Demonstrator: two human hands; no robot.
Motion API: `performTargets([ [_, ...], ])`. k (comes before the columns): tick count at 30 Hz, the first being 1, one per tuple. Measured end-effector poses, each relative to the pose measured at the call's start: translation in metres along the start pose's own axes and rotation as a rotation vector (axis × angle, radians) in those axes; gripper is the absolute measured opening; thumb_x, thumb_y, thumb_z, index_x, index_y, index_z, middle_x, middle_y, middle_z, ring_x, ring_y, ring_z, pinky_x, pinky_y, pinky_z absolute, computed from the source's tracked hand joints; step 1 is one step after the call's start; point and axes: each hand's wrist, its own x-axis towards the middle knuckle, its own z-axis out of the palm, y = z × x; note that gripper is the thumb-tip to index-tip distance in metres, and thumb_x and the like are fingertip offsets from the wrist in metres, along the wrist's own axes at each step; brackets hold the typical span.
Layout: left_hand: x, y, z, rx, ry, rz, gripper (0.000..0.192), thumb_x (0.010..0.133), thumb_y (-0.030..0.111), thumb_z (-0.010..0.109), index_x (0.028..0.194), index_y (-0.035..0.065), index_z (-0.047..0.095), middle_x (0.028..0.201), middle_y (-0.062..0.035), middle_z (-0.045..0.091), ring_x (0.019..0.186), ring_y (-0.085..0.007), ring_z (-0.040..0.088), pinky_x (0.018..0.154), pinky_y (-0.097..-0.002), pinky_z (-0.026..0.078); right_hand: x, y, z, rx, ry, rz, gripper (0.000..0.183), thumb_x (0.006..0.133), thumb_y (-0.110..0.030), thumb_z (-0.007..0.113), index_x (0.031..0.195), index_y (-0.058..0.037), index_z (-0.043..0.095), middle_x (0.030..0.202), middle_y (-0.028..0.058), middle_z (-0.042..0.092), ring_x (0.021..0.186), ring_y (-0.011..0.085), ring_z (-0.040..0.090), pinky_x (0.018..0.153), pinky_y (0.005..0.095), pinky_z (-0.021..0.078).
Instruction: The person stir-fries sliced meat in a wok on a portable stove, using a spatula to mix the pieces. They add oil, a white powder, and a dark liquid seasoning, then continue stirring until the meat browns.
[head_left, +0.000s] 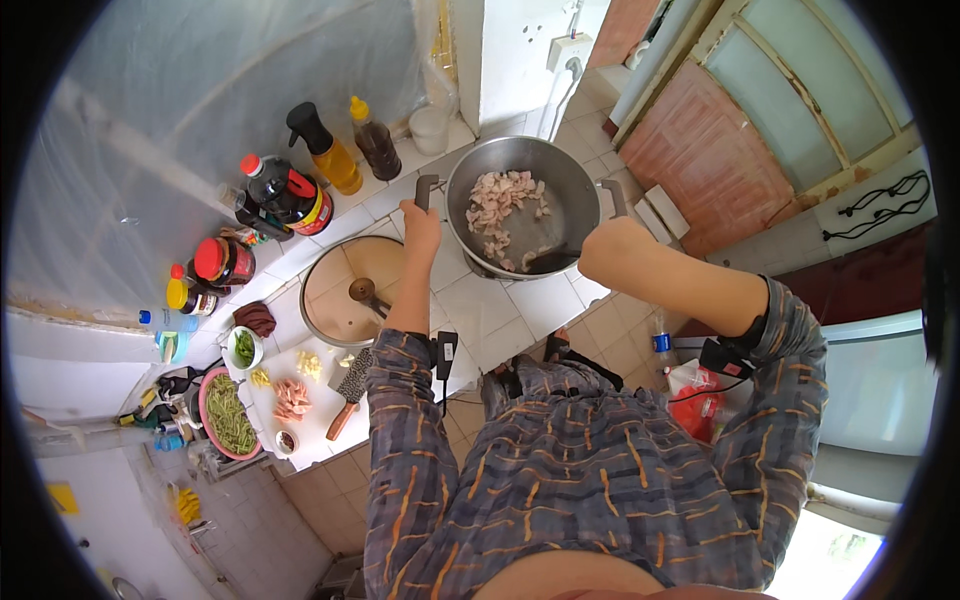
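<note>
A deep metal pot (466, 244) stands on the tiled counter, with sliced pale meat (504, 196) gathered mostly in its left and upper part. My left hand (421, 229) grips the pot's left handle (426, 191). Over the pot's lower right rim, my right hand (611, 253) is closed around the handle of a dark spatula (551, 259); most of that handle is hidden by the fist. The spatula's blade rests low inside the pot beside a few meat pieces. Left of my left forearm lies a round glass lid (330, 277) with a knob.
A white cutting board (319, 420) holds a cleaver (349, 394), raw meat strips (291, 400) and chopped pieces. Beside it are a pink basin (206, 405) of cut green beans and a bowl of green peppers (244, 349). Sauce bottles (289, 196) and an oil sprayer (330, 157) line the wall ledge.
</note>
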Motion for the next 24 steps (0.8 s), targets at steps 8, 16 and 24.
performTargets([
  [8,0.017,-0.018,0.005,0.002,-0.017,0.048,0.04,0.096,0.013,0.052,0.128,0.0011,0.032,0.095,-0.0136,0.057,0.078,-0.0225,0.061,0.061,-0.0374,0.055,0.019,0.007,-0.025,-0.033,-0.071,-0.11,0.007,0.072,-0.01,0.071,0.074,-0.0112,0.078,0.073,0.0055,0.072,0.074,0.0267,0.072,0.053,0.0375,0.0518],
  [16,0.022,-0.028,0.013,-0.011,0.02,0.076,0.04,0.096,0.013,0.051,0.129,0.0013,0.032,0.096,-0.014,0.058,0.08,-0.0217,0.061,0.061,-0.0367,0.056,0.03,0.012,-0.036,-0.085,-0.107,-0.194,0.007,0.072,-0.011,0.072,0.074,-0.0128,0.079,0.073,0.0043,0.073,0.076,0.0257,0.073,0.053,0.0377,0.0521],
  [24,0.016,-0.024,0.01,-0.05,-0.018,0.016,0.047,0.094,0.022,0.053,0.132,0.001,0.036,0.123,-0.0264,0.062,0.111,-0.0429,0.063,0.095,-0.0523,0.046,0.032,-0.009,-0.021,-0.022,-0.13,-0.139,0.008,0.074,-0.009,0.071,0.075,-0.012,0.079,0.078,0.0047,0.074,0.077,0.0265,0.072,0.053,0.0372,0.0513],
])
